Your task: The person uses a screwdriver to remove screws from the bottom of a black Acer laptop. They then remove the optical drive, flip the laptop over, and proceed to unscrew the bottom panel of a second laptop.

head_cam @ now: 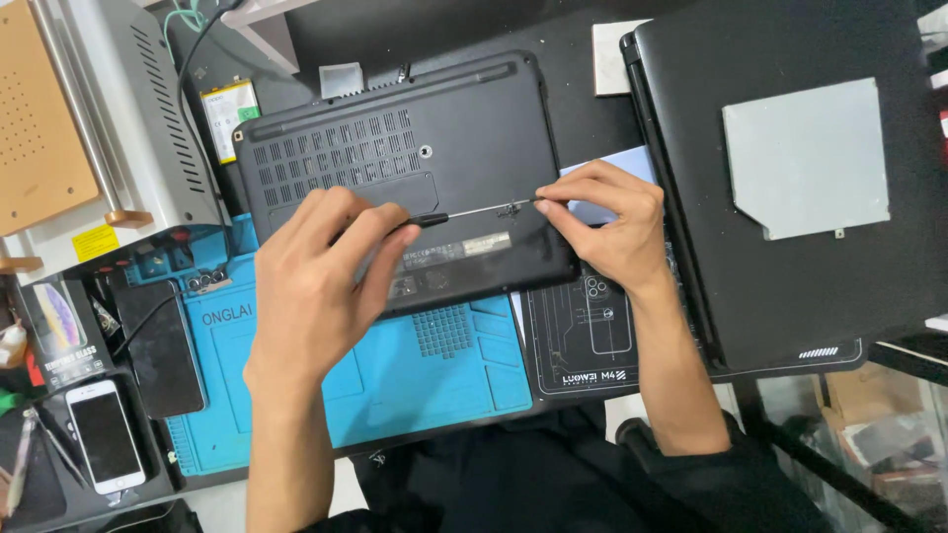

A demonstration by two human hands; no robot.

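Mid-frame, the left hand (321, 286) pinches a slim screwdriver (464, 212) by its black handle; the right hand (607, 222) grips its thin metal tip over the matte, vented, upturned laptop (395, 148).

head cam | above the workbench (583, 69), facing straight down | close, arm's reach | near edge at frame bottom

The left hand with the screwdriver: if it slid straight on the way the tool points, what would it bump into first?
The left hand aims the screwdriver rightward across the laptop. Its tip already meets the fingertips of the right hand, so that hand comes first. Depth is hard to judge from above.
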